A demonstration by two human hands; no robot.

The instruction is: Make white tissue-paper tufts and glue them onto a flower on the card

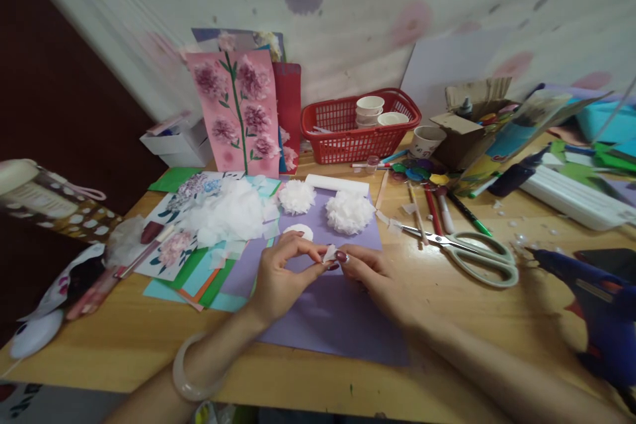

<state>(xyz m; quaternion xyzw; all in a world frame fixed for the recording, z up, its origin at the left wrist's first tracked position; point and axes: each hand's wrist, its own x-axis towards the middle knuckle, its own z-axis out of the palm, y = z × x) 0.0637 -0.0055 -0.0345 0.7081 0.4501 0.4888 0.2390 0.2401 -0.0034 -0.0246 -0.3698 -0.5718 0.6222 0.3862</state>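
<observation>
Between the fingertips of my left hand (285,271) and my right hand (365,271) is a small piece of white tissue paper (330,253), pinched from both sides. Both hands are above a sheet of purple paper (342,324). Just behind them, a white paper disc (299,232) lies partly hidden by my left fingers. Two fluffy white paper flowers, a smaller one (297,197) and a larger one (350,212), sit farther back on the purple paper. To the left spreads a loose heap of white tissue pieces (228,212).
Scissors (462,252) and a blue glue gun (586,298) lie on the right, with pens and beads around. A red basket (342,146) holding paper cups stands at the back. Left of it leans a pink flower picture (233,112). A patterned bottle (54,199) is at far left.
</observation>
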